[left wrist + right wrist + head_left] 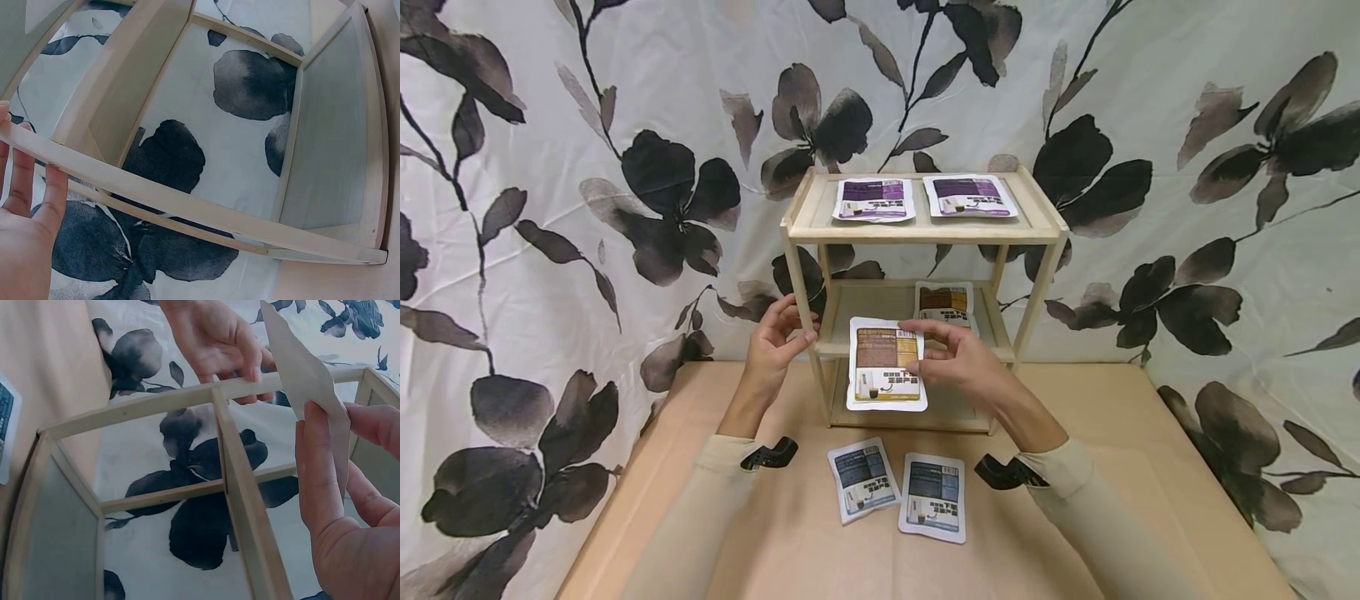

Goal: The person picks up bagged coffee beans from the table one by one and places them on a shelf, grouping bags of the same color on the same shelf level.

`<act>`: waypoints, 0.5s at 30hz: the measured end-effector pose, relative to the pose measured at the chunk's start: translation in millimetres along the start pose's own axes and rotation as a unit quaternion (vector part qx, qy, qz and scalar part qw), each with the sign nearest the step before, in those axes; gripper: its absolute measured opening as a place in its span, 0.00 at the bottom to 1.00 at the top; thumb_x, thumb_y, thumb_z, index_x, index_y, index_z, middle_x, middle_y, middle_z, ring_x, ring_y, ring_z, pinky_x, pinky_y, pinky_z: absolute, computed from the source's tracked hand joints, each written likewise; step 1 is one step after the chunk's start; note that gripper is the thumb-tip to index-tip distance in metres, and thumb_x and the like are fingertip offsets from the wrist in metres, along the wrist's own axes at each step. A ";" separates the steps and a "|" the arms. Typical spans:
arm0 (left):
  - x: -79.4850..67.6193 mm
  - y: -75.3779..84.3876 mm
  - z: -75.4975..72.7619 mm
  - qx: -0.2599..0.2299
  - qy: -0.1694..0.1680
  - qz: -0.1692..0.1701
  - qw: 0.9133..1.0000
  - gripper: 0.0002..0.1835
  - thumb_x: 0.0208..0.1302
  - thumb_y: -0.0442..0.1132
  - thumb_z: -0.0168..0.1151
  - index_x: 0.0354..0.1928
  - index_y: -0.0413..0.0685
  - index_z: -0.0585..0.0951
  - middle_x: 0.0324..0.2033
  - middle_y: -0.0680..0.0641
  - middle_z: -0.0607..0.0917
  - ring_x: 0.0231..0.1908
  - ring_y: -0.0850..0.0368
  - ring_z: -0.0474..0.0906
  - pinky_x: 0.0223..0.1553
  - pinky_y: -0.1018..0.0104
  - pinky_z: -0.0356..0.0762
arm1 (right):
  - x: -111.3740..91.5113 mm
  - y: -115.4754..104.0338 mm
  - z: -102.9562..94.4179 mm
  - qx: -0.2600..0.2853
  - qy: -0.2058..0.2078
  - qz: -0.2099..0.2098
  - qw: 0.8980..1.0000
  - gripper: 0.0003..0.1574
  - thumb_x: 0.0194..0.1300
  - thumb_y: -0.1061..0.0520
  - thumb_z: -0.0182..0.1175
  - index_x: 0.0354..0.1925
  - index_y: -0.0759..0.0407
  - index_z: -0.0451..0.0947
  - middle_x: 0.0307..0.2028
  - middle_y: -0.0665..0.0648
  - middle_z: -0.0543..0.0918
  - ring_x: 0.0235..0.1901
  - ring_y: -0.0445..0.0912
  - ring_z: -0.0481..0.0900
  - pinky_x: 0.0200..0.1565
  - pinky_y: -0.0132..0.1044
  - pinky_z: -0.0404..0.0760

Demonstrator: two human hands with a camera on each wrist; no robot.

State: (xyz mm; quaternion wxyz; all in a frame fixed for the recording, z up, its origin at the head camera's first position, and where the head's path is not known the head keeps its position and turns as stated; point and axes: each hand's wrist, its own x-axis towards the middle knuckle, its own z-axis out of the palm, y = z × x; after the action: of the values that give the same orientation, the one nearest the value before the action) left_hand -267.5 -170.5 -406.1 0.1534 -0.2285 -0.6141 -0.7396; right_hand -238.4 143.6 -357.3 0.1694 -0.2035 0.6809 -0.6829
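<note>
My right hand [962, 362] pinches a white pouch with a brown and yellow label [886, 367] by its right edge, in front of the middle tier. Seen edge-on in the right wrist view, the pouch [312, 375] sits between thumb and fingers. The left hand [775, 337] holds the left front post of a small wooden shelf [925, 233], thumb on the near side and fingers behind, as the left wrist view shows the fingers [53, 200] passing behind the post. Another brown-labelled pouch [945, 302] lies on the middle tier at the right, partly hidden by my right hand.
Two purple-labelled pouches [874, 200] lie side by side on the top tier. Before the shelf, two blue-labelled pouches [932, 497] lie on the tan tabletop [1060, 467]. Floral cloth [685, 100] hangs close behind the shelf. Each wrist wears a black camera mount [771, 454].
</note>
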 end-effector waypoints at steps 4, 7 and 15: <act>1.3 0.0 -1.1 -0.005 -0.007 -0.002 1.000 0.34 0.62 0.18 0.61 0.65 0.57 0.76 0.46 0.48 0.83 0.47 0.57 0.82 0.50 0.68 0.82 | 8.4 -6.7 -2.2 -0.003 0.006 -0.007 1.000 0.38 0.64 0.67 0.67 0.70 0.59 0.68 0.56 0.70 0.81 0.47 0.50 0.87 0.44 0.41 0.87; 1.5 -0.2 -1.6 -0.006 -0.010 -0.003 1.000 0.33 0.63 0.19 0.61 0.66 0.55 0.76 0.47 0.46 0.81 0.47 0.56 0.81 0.51 0.67 0.82 | 15.2 -11.3 -3.5 -0.011 0.015 -0.006 1.000 0.39 0.63 0.67 0.68 0.70 0.58 0.68 0.55 0.67 0.80 0.44 0.47 0.87 0.43 0.39 0.87; 0.3 -1.2 -1.7 -0.003 -0.005 -0.002 1.000 0.34 0.62 0.17 0.61 0.66 0.56 0.76 0.47 0.46 0.83 0.47 0.57 0.82 0.50 0.68 0.82 | 33.1 -16.8 -9.2 -0.062 0.037 -0.005 0.997 0.38 0.62 0.61 0.70 0.70 0.53 0.72 0.53 0.62 0.79 0.38 0.47 0.85 0.43 0.41 0.88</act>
State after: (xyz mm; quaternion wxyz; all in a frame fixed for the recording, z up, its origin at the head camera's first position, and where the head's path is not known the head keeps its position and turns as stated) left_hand -268.6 -171.9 -407.1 0.1484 -0.2318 -0.6131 -0.7405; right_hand -270.8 135.0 -338.8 0.1278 -0.1922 0.7267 -0.6470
